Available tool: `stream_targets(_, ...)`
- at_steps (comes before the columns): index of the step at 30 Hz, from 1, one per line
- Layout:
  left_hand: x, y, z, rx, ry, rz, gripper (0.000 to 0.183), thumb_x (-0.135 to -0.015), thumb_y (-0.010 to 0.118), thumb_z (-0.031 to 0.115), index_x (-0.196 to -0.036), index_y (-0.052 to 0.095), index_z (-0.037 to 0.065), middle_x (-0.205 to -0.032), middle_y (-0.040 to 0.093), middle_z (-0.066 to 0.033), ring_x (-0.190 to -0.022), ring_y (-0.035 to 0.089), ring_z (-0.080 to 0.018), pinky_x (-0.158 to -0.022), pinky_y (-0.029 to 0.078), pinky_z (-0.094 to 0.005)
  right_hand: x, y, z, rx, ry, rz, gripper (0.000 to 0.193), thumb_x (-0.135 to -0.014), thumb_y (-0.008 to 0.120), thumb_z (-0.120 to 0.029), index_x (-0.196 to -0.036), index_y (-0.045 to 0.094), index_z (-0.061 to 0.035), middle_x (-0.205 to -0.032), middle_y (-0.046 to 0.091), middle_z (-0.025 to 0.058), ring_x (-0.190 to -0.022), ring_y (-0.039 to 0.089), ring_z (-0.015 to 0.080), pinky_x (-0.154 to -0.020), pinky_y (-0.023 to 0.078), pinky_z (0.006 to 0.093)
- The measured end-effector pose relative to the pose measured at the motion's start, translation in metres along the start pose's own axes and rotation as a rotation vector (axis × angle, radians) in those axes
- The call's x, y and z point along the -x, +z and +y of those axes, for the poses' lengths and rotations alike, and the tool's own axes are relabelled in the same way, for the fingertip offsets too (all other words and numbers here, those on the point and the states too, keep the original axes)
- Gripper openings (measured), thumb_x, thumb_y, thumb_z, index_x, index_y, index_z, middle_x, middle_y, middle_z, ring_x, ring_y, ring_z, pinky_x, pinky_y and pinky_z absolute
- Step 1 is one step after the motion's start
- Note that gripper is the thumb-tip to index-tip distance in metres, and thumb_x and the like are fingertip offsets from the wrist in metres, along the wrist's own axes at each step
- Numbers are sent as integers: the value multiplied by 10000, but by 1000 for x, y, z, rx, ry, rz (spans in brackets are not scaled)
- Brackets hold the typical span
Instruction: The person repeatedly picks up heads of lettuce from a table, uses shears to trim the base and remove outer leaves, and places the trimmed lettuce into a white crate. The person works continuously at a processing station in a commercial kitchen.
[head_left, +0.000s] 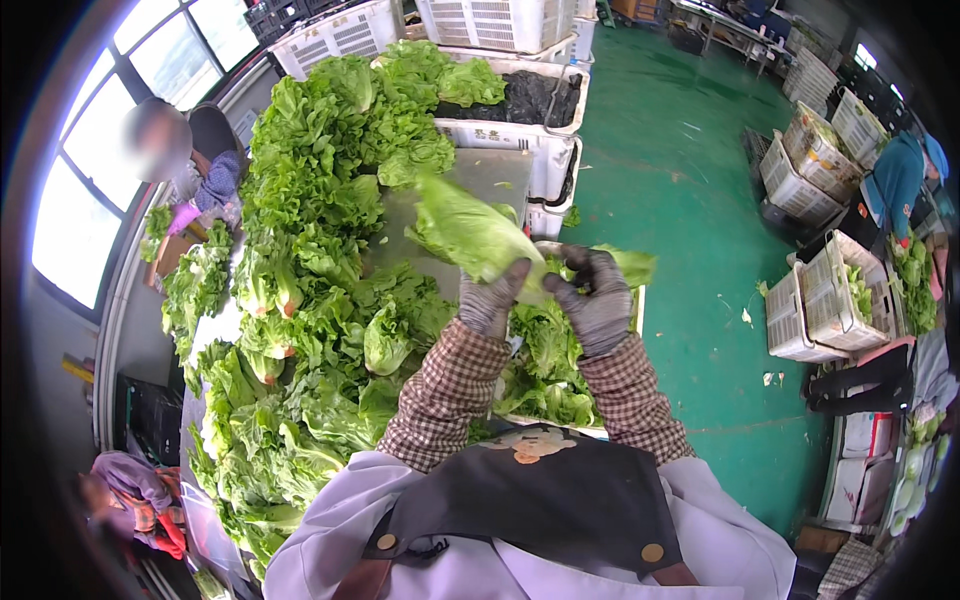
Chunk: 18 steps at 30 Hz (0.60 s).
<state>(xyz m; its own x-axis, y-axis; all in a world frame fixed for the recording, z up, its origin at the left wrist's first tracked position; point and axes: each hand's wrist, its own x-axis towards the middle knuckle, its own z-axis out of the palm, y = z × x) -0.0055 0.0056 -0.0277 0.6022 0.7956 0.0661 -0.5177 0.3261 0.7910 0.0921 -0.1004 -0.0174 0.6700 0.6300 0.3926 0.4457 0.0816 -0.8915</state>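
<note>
A head of green lettuce (470, 232) is held up over the table edge, its leafy end pointing up and left and slightly blurred. My left hand (490, 298), in a grey glove, is closed around its lower part with the thumb along the pale stem end. Close to that end is my right hand (597, 300), also gloved, its fingers curled; what they pinch, if anything, is hidden. A green leaf (632, 266) sticks out beyond its knuckles. Below both hands, a crate holds more lettuce (550, 345), partly covered by my checked sleeves.
A big pile of lettuce (310, 230) covers the left of the metal table (487, 170). White crates (555, 150) stand at its far end, one lined with black plastic (530, 98). Co-workers sit at left and work at right beside stacked crates (840, 290) on the green floor (690, 230).
</note>
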Motion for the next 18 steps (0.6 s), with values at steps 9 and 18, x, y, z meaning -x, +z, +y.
stream_targets(9, 4, -4, 7, 280, -176, -109, 671, -678, 773, 287, -1215, 419, 95, -1118, 540, -65, -1059, 519, -233, -931, 438, -405, 0, -4, 14, -706, 551, 241, 151, -767, 690, -159, -732, 571, -74, -546, 461, -38, -422, 387, 47, -384, 299, 201)
stream_targets(18, 1, 10, 24, 45, -36, -415, 873, -630, 717, 558, -1272, 337, 105, -1117, 515, -88, -1050, 519, -241, -896, 455, -396, 23, 1, -15, -906, 705, -279, 471, -778, 631, -483, -962, 591, -51, -635, 569, 16, -413, 463, 82, -370, 347, 191)
